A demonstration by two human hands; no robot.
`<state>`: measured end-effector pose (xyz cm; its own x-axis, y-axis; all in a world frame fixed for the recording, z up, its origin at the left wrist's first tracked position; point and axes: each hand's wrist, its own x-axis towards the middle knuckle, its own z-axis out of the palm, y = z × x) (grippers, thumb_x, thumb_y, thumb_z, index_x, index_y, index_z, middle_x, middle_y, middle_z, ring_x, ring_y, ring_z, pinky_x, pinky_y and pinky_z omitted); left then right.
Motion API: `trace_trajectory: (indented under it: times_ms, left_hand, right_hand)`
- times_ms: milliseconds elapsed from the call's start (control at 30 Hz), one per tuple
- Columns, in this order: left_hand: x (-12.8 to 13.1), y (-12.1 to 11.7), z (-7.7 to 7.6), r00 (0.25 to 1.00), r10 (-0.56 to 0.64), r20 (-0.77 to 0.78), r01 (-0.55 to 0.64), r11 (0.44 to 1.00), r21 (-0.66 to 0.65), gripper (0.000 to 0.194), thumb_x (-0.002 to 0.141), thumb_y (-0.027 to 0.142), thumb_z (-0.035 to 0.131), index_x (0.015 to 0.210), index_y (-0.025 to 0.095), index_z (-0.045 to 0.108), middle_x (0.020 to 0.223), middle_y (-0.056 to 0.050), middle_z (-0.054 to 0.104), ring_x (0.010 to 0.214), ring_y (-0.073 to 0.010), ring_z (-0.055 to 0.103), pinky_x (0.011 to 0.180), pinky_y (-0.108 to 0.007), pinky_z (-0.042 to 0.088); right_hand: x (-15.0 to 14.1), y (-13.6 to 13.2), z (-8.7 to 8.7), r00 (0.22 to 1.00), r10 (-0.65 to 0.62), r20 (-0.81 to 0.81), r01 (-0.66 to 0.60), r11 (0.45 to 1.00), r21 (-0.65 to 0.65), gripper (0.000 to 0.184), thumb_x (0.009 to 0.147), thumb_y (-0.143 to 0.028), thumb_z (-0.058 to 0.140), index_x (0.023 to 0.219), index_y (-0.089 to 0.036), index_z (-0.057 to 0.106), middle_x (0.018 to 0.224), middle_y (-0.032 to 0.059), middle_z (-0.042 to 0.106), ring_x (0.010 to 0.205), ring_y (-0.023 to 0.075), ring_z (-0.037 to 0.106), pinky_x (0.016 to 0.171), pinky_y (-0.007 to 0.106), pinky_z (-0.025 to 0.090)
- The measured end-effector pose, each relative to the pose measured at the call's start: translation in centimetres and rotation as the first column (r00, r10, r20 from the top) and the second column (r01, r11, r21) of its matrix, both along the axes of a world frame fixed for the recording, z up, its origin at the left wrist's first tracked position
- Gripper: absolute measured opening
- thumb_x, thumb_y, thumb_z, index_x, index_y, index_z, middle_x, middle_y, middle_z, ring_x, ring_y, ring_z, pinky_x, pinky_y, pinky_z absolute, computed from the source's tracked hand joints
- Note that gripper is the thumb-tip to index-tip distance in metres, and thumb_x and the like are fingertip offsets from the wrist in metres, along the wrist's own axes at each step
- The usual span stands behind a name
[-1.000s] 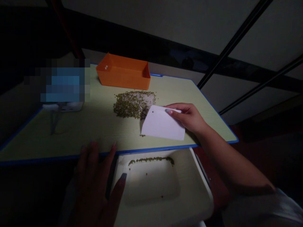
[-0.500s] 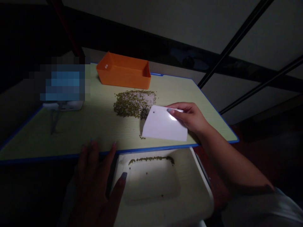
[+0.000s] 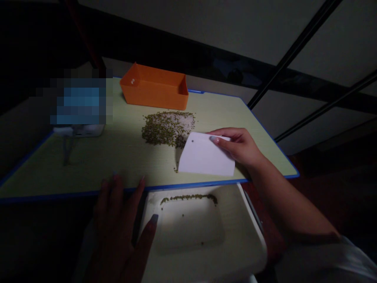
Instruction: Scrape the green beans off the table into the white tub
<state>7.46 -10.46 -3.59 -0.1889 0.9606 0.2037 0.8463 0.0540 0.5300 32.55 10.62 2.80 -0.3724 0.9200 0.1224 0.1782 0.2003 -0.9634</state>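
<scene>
My right hand [image 3: 235, 145] pinches the upper edge of a white dough scraper [image 3: 206, 155], which stands tilted on the table with its long edge down near the front rim. Just left of and behind the scraper lies a pile of green beans mixed with white grains [image 3: 167, 127]; a few loose beans are by its lower left corner. My left hand [image 3: 120, 228] is in shadow at the table's front edge, fingers spread, holding nothing. Under the edge, between my hands, a white bin [image 3: 247, 224] has a line of green beans along its far inner side and several scattered ones.
An orange box [image 3: 156, 96] stands behind the pile on the pale yellow table [image 3: 118, 157] with a blue rim. At the left is a blurred-out device on a white stand [image 3: 91, 131]. Pale panels with dark strips rise behind the table.
The scraper and my right hand have shifted very slightly to the right. My left hand and the pile look almost the same.
</scene>
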Motion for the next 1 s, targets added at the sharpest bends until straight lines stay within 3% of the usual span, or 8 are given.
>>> trace_trajectory:
  times_ms: [367,533,633,733,800,867,933,1000]
  left_hand:
    - [-0.1,0.0,-0.1,1.0,-0.027,-0.015,0.027,1.0,0.013,0.073,0.098,0.04,0.042,0.157,0.059,0.005,0.177,0.018,-0.013,0.167,-0.0257,-0.008,0.136,-0.07,0.005]
    - [0.4,-0.1,0.3,1.0,0.005,0.013,-0.005,1.0,0.011,0.07,0.099,0.042,0.039,0.156,0.062,0.004,0.177,0.02,-0.011,0.167,-0.0248,-0.007,0.136,-0.071,0.007]
    - [0.7,-0.1,0.4,0.999,0.025,0.039,-0.026,1.0,0.002,0.066,0.101,0.041,0.037,0.157,0.061,0.007,0.179,0.014,-0.005,0.168,-0.0259,-0.003,0.133,-0.076,0.015]
    - [0.7,0.0,0.2,0.999,0.029,0.027,-0.03,0.999,0.02,0.066,0.101,0.039,0.038,0.157,0.059,0.009,0.179,0.011,-0.003,0.168,-0.0281,-0.002,0.132,-0.078,0.018]
    - [0.5,0.0,-0.2,0.999,0.03,0.034,-0.031,0.999,0.036,0.067,0.101,0.038,0.039,0.158,0.058,0.01,0.18,0.01,-0.002,0.168,-0.0291,-0.001,0.132,-0.077,0.017]
    - [0.3,0.0,-0.7,0.999,0.022,0.046,-0.025,0.999,0.048,0.067,0.1,0.039,0.04,0.158,0.057,0.013,0.18,0.009,-0.001,0.168,-0.0306,0.001,0.131,-0.079,0.018]
    - [0.1,-0.1,-1.1,1.0,0.006,0.031,-0.009,0.997,0.081,0.066,0.099,0.043,0.041,0.158,0.056,0.016,0.18,0.008,0.001,0.167,-0.0324,0.004,0.128,-0.081,0.021]
    - [0.0,-0.2,-1.2,1.0,-0.002,0.02,0.0,0.994,0.105,0.065,0.098,0.046,0.041,0.158,0.056,0.016,0.18,0.009,0.002,0.168,-0.0317,0.003,0.127,-0.082,0.022]
  right_hand:
    - [0.1,-0.1,0.4,1.0,0.026,0.009,-0.025,0.999,-0.025,0.036,0.071,-0.049,0.091,0.092,-0.02,0.088,0.074,0.0049,0.079,0.054,0.0103,0.056,0.048,0.022,0.039]
    - [1.1,0.1,0.2,0.996,-0.085,-0.037,0.084,0.996,-0.044,0.033,0.07,-0.047,0.092,0.09,-0.022,0.087,0.073,0.0046,0.078,0.054,0.0124,0.059,0.047,0.023,0.039]
    - [1.6,-0.8,0.4,0.978,-0.197,-0.065,0.199,0.98,0.031,0.028,0.073,-0.046,0.09,0.089,-0.023,0.086,0.077,0.0048,0.08,0.057,0.0149,0.062,0.049,0.026,0.043]
    - [1.8,-3.9,1.2,0.962,-0.273,0.004,0.265,0.939,0.221,0.02,0.083,-0.044,0.084,0.091,-0.025,0.085,0.086,0.0069,0.082,0.065,0.0191,0.068,0.052,0.029,0.049]
    - [1.7,-6.8,1.8,0.942,-0.314,0.118,0.239,0.875,0.42,0.012,0.093,-0.036,0.076,0.099,-0.028,0.082,0.094,0.0073,0.083,0.074,0.0204,0.073,0.058,0.031,0.054]
    - [1.2,-9.9,2.1,0.922,-0.294,0.253,0.067,0.763,0.643,0.014,0.097,-0.024,0.07,0.108,-0.03,0.078,0.09,0.0055,0.083,0.071,0.0177,0.071,0.062,0.032,0.056]
    - [0.3,-12.4,1.9,0.885,-0.244,0.398,-0.19,0.591,0.784,0.014,0.099,-0.018,0.065,0.106,-0.025,0.076,0.077,0.0041,0.079,0.065,0.0167,0.068,0.063,0.033,0.058]
    - [-0.7,-13.9,1.3,0.901,-0.364,0.236,-0.112,0.329,0.938,0.022,0.102,-0.008,0.054,0.096,-0.016,0.074,0.065,0.0025,0.073,0.061,0.0156,0.065,0.063,0.035,0.055]
